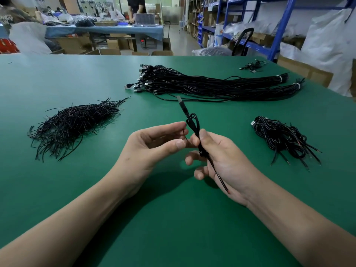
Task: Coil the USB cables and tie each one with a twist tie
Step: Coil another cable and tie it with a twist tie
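My right hand (pixel 223 160) grips a coiled black USB cable (pixel 193 124) upright above the green table (pixel 173 218). Its plug points up and away, and its bare end trails down across my palm. My left hand (pixel 152 145) is beside it, thumb and fingers pinching a thin black twist tie (pixel 185 132) against the coil. A heap of loose black twist ties (pixel 77 122) lies to the left. Two long bundles of uncoiled USB cables (pixel 212 83) stretch across the far side. A small pile of coiled, tied cables (pixel 279 135) rests on the right.
A few stray cables (pixel 253 65) lie at the far right corner of the table. Blue shelving (pixel 279 31) with bags and boxes lines the right. Beyond the table stand cardboard boxes and another workbench (pixel 104 29) where a person (pixel 136 8) stands.
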`<state>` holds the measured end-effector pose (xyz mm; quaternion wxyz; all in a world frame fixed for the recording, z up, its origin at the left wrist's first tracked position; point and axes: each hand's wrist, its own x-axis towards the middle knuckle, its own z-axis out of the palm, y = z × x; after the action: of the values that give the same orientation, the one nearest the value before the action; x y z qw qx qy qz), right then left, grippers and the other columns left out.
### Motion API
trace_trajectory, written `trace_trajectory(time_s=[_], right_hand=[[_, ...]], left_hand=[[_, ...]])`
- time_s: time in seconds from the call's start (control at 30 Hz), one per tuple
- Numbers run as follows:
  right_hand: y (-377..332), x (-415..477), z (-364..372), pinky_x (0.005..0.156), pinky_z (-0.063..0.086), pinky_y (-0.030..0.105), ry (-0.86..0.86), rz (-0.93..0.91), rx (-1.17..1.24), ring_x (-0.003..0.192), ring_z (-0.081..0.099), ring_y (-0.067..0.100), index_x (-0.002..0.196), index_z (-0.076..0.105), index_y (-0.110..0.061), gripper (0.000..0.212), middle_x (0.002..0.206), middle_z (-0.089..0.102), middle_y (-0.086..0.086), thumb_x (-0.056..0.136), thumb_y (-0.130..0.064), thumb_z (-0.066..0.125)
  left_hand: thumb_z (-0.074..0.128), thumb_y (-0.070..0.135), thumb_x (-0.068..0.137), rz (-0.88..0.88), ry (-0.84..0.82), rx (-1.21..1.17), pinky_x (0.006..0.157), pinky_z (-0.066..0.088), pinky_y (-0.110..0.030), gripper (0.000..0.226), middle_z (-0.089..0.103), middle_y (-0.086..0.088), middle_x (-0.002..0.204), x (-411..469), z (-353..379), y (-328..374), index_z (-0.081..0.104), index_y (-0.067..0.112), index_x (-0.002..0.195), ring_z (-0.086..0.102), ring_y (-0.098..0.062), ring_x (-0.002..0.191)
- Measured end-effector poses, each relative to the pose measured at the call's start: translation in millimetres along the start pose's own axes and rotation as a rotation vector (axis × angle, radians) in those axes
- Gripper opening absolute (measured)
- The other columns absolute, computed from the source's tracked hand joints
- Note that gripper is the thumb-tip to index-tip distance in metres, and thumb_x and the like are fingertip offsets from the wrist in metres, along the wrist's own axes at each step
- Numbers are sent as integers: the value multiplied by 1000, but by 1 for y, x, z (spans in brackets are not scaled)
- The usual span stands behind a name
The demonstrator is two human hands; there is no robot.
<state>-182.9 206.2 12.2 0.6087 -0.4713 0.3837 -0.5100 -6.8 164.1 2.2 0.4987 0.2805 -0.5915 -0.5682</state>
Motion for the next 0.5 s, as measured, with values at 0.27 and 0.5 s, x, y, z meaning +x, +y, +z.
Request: trace_trajectory(time_s=[0.27, 0.5], right_hand=[[6, 1, 4, 43, 37, 21, 14, -125, -128, 43, 32, 8, 86, 54, -16, 35, 61, 41, -10, 103, -43, 41], [11, 1, 5, 39, 30, 24, 15, -184, -265, 38, 31, 11, 85, 51, -16, 37, 64, 39, -5, 106, -43, 37]], left_hand=[[83, 20, 71, -13, -6, -85, 90, 52, -19, 38, 77, -7, 109, -1, 5, 1, 79, 21, 108, 72, -14, 105], [80, 25, 74, -6, 12, -79, 87, 52, -17, 39, 76, -10, 111, -2, 7, 0, 78, 15, 112, 72, -13, 103]])
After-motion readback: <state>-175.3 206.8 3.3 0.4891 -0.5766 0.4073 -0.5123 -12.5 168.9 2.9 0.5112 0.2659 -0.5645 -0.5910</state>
